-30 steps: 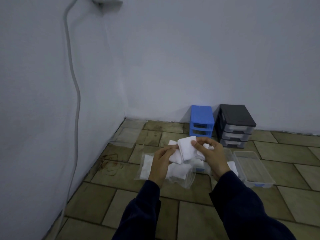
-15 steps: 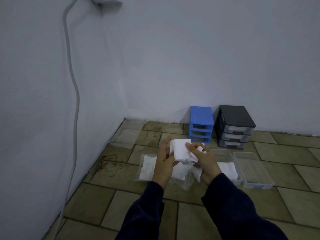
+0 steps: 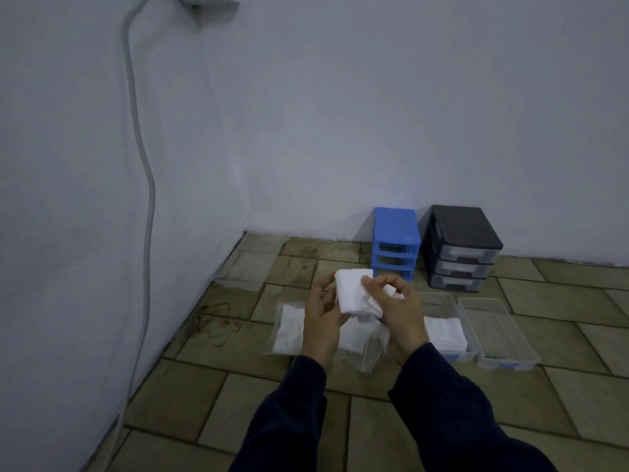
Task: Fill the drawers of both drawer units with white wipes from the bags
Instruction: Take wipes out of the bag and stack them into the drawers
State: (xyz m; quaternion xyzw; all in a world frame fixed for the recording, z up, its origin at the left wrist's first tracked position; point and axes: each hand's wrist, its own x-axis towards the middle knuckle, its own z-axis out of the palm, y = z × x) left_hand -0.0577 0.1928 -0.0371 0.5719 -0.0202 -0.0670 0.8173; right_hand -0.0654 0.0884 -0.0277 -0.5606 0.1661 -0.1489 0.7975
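We saw both hands raised over the tiled floor [image 3: 425,403], dark sleeves up to the wrists. The left hand [image 3: 321,318] and the right hand [image 3: 401,311] together held a folded white wipe [image 3: 352,292], right thumb pressed on its front, more wipe bunched in the right palm. Under them lay a clear bag [image 3: 289,327] of wipes. Two clear drawers sat to the right, side by side: the nearer one [image 3: 442,330] held wipes, the outer one [image 3: 497,328] held none. At the back wall stood a blue drawer unit [image 3: 394,243] and a black drawer unit [image 3: 463,248], just beside each other. A grey cable [image 3: 146,199] ran down the left wall.
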